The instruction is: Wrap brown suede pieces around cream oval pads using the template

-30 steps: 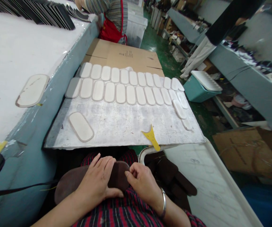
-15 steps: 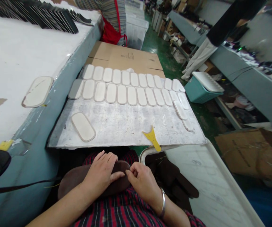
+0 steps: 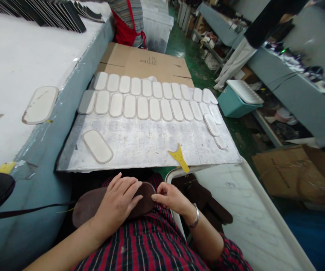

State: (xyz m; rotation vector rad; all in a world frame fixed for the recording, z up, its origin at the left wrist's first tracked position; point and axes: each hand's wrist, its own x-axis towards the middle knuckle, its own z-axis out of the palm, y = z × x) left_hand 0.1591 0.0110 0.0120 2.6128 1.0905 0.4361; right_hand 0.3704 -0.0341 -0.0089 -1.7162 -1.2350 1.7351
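Note:
Across my lap lies a long brown oval piece (image 3: 87, 201), leather-like, with rounded ends. My left hand (image 3: 120, 195) rests flat over its middle, fingers stretched out and thumb apart. At the piece's right end is my right hand (image 3: 166, 197), its thumb and forefinger pinched together at the rim. Whatever may be between those fingertips is too small to make out. Ahead, on the whitish board (image 3: 140, 145), lie a yellow forked tool (image 3: 181, 158) and a single pale oval piece (image 3: 98, 146).
Two rows of pale oval pieces (image 3: 142, 108) line the board's far half. A white-rimmed tray (image 3: 244, 210) with dark brown pieces (image 3: 198, 194) stands at right. The blue-sided table (image 3: 66, 81) flanks me at left. Two people are farther off.
My right hand has shifted slightly outward at the piece's right end, leaving more of that end visible. My left hand stays on the piece. The whole view has shifted slightly.

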